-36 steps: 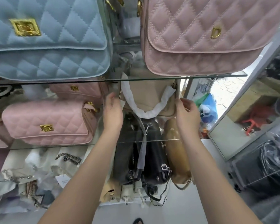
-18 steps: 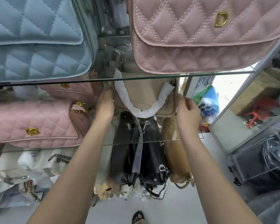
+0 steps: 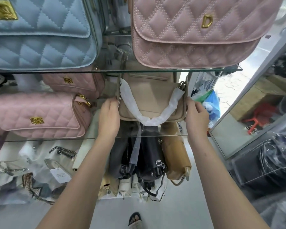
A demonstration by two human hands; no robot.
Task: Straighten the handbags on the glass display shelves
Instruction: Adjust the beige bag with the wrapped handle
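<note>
clamping left hand point(image 3: 108, 117) and right hand point(image 3: 196, 117) fingers round the beige handbag point(image 3: 153, 101) — gold "d" point(image 3: 207, 21) above.

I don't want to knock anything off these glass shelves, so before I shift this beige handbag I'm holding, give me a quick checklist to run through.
1. Left hand holding the beige handbag at its left edge: ok.
2. Right hand holding its right edge: ok.
3. Gap to the pink quilted bag on the left: ok, they stand apart.
4. White-wrapped handle tidy: not ok, it droops across the bag's front.
5. Bag's base flat on the glass shelf: cannot tell, the base is hidden.
</note>
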